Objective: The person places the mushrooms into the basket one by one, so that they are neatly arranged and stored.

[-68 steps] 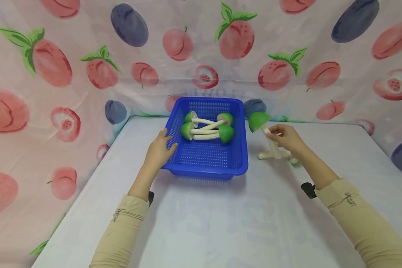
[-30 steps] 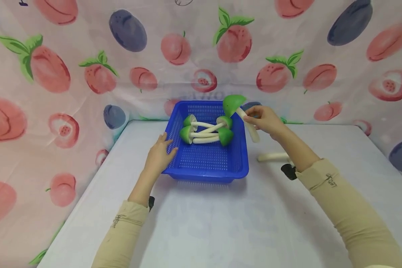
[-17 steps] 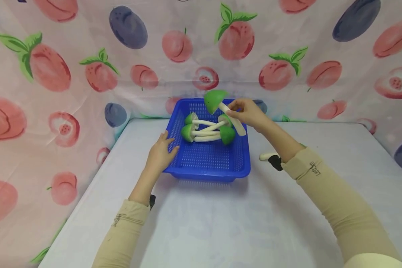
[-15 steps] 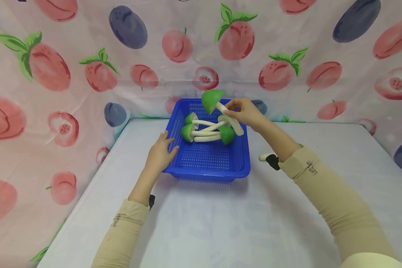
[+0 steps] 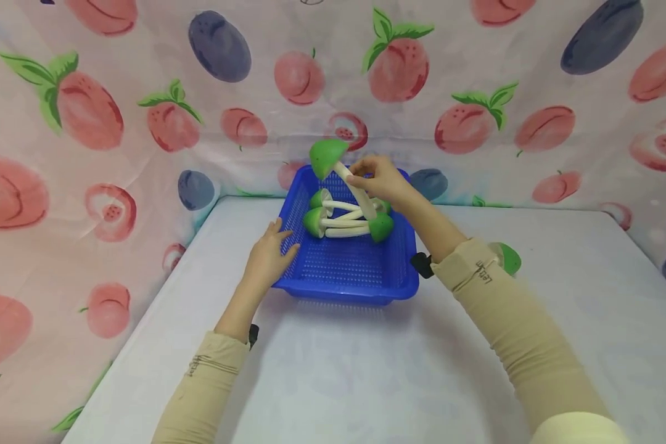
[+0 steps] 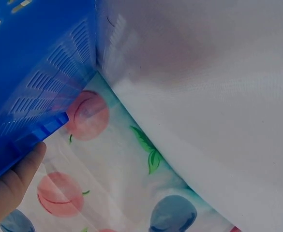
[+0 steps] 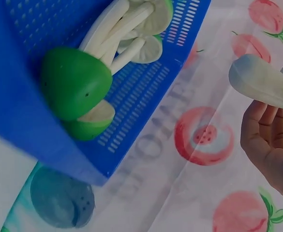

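A toy mushroom [image 5: 328,157] with a green cap and pale stem hangs above the blue basket [image 5: 346,292], tilted cap up and to the left. My right hand [image 5: 382,180] pinches its stem; the right wrist view shows the fingers [image 7: 267,116] against the pale stem [image 7: 264,84]. Several similar mushrooms [image 5: 348,222] lie together inside the basket, stems crossing. My left hand [image 5: 266,256] rests at the basket's left rim, fingers fairly straight, thumb over the inner side. In the left wrist view, a straight finger [image 6: 34,159] touches that rim from outside.
Another green-capped mushroom [image 5: 507,259] lies on the white table [image 5: 333,370] to the right, partly hidden by my right sleeve [image 5: 494,302]. A fruit-printed cloth [image 5: 405,117] hangs behind the basket and along the left side.
My right hand has carried the mushroom from the table on the right, leftward over the basket. My left hand has stayed at the rim.
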Demonstrator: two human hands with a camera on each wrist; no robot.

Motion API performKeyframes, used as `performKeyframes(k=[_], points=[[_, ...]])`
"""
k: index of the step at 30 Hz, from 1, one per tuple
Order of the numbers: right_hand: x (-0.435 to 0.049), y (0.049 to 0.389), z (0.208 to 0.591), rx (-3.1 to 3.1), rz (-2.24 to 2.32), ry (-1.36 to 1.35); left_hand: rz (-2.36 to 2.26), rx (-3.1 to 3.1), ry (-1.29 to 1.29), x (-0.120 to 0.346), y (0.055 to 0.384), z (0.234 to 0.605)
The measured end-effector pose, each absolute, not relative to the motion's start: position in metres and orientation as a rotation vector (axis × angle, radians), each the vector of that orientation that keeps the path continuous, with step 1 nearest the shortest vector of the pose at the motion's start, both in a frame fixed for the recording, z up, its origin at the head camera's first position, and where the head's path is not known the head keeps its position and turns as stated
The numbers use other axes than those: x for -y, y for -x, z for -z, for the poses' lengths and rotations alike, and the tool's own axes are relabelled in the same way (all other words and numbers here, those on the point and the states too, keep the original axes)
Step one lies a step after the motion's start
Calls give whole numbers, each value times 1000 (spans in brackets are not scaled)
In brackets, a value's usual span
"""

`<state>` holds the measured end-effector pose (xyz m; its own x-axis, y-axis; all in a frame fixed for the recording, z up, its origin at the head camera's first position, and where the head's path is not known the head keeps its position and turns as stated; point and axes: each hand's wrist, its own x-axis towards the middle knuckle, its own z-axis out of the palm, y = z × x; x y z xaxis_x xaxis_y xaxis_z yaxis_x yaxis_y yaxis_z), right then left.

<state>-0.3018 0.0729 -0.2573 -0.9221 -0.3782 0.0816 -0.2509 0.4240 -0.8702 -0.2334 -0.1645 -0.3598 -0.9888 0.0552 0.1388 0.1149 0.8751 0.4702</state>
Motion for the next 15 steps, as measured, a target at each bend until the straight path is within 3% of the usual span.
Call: performKeyframes(k=[15], points=[[-50,321,284,-2483,1503,660,752,2913,135,165,233,360]])
